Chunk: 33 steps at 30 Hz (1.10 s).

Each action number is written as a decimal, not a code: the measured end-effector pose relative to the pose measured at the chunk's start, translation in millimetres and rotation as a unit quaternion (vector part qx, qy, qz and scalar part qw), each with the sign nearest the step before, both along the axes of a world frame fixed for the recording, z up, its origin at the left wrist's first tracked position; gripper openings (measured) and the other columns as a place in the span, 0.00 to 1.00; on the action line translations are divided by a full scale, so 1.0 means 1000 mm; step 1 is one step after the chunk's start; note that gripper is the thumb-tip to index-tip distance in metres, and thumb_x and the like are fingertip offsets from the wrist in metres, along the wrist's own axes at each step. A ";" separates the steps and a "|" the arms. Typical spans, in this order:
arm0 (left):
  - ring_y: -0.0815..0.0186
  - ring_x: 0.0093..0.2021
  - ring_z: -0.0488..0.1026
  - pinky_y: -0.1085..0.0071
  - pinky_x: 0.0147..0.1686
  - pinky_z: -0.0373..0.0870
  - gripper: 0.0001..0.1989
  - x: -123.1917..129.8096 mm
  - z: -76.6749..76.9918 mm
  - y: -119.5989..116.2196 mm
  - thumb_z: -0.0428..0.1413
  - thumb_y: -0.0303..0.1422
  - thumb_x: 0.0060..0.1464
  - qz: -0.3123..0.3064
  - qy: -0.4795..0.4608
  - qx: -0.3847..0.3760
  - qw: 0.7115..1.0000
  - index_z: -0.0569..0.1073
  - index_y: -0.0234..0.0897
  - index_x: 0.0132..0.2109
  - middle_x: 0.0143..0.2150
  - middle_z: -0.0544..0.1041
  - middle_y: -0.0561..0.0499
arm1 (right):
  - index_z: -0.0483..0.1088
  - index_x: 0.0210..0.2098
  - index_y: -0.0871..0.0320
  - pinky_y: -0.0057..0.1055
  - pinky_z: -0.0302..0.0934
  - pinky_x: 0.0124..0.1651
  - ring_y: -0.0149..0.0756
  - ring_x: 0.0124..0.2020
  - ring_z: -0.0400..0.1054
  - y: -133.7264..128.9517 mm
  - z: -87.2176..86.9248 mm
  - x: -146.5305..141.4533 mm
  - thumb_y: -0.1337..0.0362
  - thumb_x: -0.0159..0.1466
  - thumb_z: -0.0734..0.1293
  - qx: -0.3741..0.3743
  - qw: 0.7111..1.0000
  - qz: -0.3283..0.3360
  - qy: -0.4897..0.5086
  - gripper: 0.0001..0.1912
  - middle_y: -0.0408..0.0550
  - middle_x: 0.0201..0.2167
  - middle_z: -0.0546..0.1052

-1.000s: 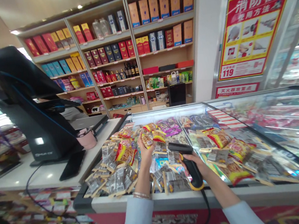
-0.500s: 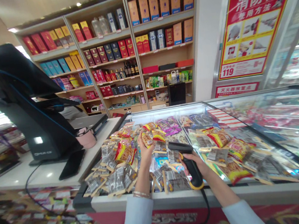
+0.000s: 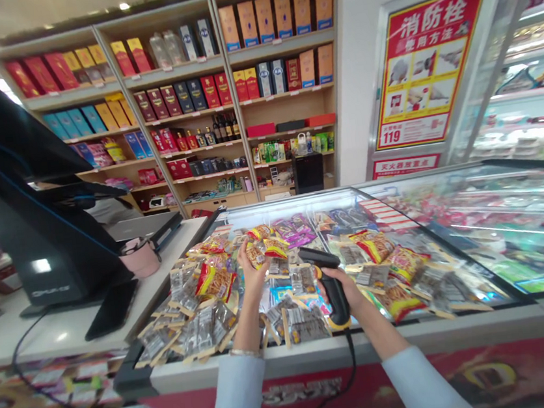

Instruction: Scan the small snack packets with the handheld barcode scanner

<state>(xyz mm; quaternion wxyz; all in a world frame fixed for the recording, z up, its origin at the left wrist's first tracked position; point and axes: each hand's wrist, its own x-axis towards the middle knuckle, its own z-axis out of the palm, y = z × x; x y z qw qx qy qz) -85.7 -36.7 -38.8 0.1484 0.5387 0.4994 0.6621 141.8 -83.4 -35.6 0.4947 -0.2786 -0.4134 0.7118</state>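
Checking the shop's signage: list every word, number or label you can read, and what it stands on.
"消防栓": heading of the red-and-yellow poster on the wall.
"使用方法": below it on that poster.
"119": bottom left of that poster.
"灭火器放置点": red sign below the poster.
Too small or blurred: snack packets, boxes on the shelves, mark on the black till stand.

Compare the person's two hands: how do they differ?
The left hand lifts a small snack packet, while the right hand grips a black and yellow barcode scanner. The left wrist wears a bracelet; the right wrist shows none. Both come from pale blue sleeves and are above the snack-filled display case.
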 end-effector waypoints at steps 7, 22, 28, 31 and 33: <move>0.55 0.66 0.51 0.58 0.66 0.45 0.45 0.055 0.045 0.018 0.54 0.25 0.37 -0.085 0.113 -0.065 0.988 0.54 0.39 0.66 0.62 0.54 0.42 | 0.69 0.29 0.58 0.22 0.56 0.13 0.27 0.12 0.61 -0.006 0.038 0.080 0.53 0.53 0.68 0.026 0.996 -0.081 0.030 0.14 0.40 0.14 0.69; 0.45 0.61 0.60 0.53 0.60 0.57 0.41 0.277 0.054 0.089 0.59 0.33 0.42 -0.196 0.405 -0.135 0.883 0.58 0.38 0.65 0.63 0.58 0.36 | 0.70 0.29 0.57 0.24 0.59 0.16 0.29 0.14 0.62 -0.012 0.004 0.272 0.55 0.51 0.70 0.017 0.945 -0.322 0.063 0.13 0.41 0.16 0.68; 0.47 0.63 0.60 0.53 0.60 0.57 0.35 0.282 0.028 0.097 0.58 0.36 0.46 -0.229 0.424 -0.105 0.870 0.62 0.39 0.62 0.65 0.59 0.38 | 0.70 0.29 0.56 0.26 0.58 0.15 0.30 0.15 0.61 -0.011 -0.021 0.288 0.54 0.51 0.70 0.006 0.933 -0.353 0.078 0.13 0.41 0.16 0.68; 0.52 0.61 0.63 0.58 0.60 0.59 0.32 0.277 0.024 0.102 0.56 0.37 0.49 -0.250 0.397 -0.099 0.877 0.64 0.37 0.62 0.62 0.65 0.39 | 0.70 0.28 0.57 0.26 0.58 0.15 0.29 0.14 0.61 -0.009 -0.025 0.287 0.54 0.50 0.70 -0.001 0.930 -0.356 0.091 0.13 0.41 0.16 0.68; 0.53 0.61 0.64 0.59 0.61 0.59 0.31 0.275 0.023 0.105 0.56 0.37 0.50 -0.257 0.377 -0.104 0.884 0.65 0.36 0.61 0.61 0.68 0.40 | 0.70 0.28 0.57 0.25 0.59 0.16 0.29 0.14 0.61 -0.007 -0.025 0.285 0.55 0.50 0.70 -0.008 0.928 -0.360 0.100 0.13 0.41 0.15 0.68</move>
